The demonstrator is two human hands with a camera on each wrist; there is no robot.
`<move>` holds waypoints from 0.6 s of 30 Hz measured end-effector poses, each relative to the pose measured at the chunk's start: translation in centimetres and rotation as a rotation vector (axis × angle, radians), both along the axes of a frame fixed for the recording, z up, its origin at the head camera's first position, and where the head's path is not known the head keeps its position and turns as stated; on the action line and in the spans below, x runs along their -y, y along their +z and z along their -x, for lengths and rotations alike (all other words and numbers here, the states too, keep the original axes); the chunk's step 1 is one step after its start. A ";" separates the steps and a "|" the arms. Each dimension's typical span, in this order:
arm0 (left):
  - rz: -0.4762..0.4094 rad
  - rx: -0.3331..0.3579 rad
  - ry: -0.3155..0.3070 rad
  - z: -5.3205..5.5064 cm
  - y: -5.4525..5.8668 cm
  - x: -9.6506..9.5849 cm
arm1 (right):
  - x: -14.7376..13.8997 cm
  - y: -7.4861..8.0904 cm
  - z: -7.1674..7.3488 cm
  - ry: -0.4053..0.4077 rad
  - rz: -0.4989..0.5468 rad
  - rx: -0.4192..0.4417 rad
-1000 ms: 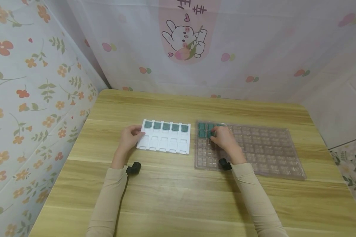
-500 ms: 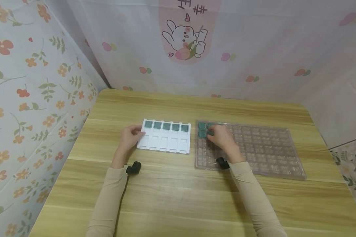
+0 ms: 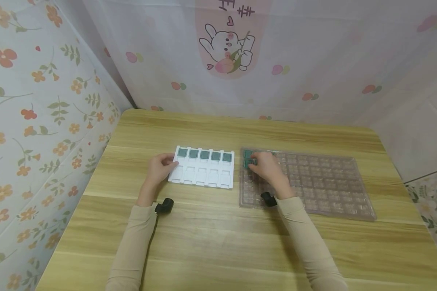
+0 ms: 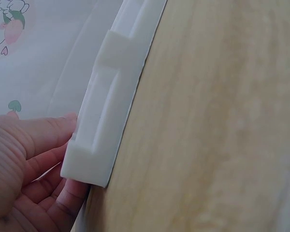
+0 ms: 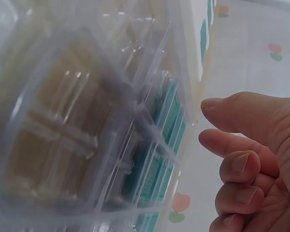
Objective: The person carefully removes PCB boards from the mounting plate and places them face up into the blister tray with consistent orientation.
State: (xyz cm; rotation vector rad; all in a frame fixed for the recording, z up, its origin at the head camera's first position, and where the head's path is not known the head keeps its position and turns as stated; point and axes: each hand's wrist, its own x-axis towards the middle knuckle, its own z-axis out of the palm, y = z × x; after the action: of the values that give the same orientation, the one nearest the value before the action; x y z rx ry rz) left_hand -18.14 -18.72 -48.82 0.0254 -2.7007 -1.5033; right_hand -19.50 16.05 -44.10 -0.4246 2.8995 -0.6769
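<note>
My left hand [image 3: 159, 167] grips the left edge of a white plastic tray [image 3: 201, 181]; the left wrist view has the thumb on top of the tray's edge [image 4: 108, 104] and fingers beneath. Across the tray's far row sit several green square chips [image 3: 204, 155]; its near pockets are bare. My right hand [image 3: 268, 166] hovers over the far left corner of a clear blister tray [image 3: 327, 184], near green chips [image 3: 248, 154] in its pockets. Between thumb and forefinger [image 5: 217, 137] there is a gap with nothing in it, the other fingers curled. That hand hides some chips in the head view.
Both trays lie on a wood-grain table [image 3: 204, 242], the white one left of the clear one, with a narrow gap between. A white patterned curtain [image 3: 160, 52] hangs behind the table; a floral curtain [image 3: 40, 133] hangs at the left.
My right hand has shifted left over the clear tray, now covering chips that showed earlier. The left hand and the white tray stay in place.
</note>
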 end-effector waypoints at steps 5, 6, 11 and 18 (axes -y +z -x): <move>0.004 0.007 0.003 0.0 0.0 0.0 | 0.4 0.0 0.2 -0.001 0.000 0.004; 0.005 0.008 0.004 0.0 0.0 0.0 | 0.5 0.0 0.2 -0.003 0.004 0.009; 0.001 0.022 0.006 0.0 0.1 0.0 | 0.9 -0.1 0.3 -0.014 0.026 0.024; 0.002 0.023 0.003 0.0 0.1 0.0 | 1.6 0.0 0.3 -0.009 0.030 0.017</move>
State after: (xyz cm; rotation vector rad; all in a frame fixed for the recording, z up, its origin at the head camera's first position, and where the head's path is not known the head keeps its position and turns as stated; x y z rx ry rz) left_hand -18.10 -18.70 -48.69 0.0467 -2.7183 -1.5094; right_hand -19.83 14.47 -44.12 -0.4083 2.8806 -0.7233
